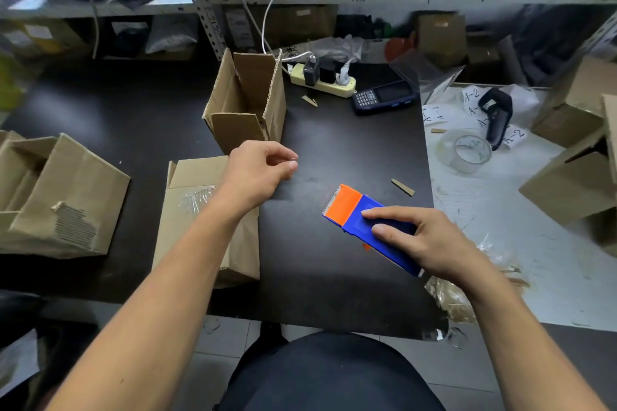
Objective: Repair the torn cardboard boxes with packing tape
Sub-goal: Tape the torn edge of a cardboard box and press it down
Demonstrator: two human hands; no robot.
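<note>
The right hand (430, 240) grips a blue and orange tape dispenser (364, 223), fingers curled over its blue body, the orange toothed end pointing away toward the middle of the dark table (334, 150). The left hand (257, 170) hovers over the table holding nothing I can make out, fingers loosely curled with thumb and forefinger close together. Just under the left forearm lies a flat box (197, 210) with a shiny strip of clear tape across its top. Further left a crumpled box (63, 200) lies on its side, its outer layer torn away to show the ribbing. Beyond the left hand an open box (247, 100) stands upright, flaps raised. A cardboard scrap (402, 187) lies near the dispenser. On the white surface to the right sits a clear tape roll (467, 152), with a black scanner (497, 117) behind it. At the back lie a handheld terminal (384, 97) and a power strip (322, 78)
</note>
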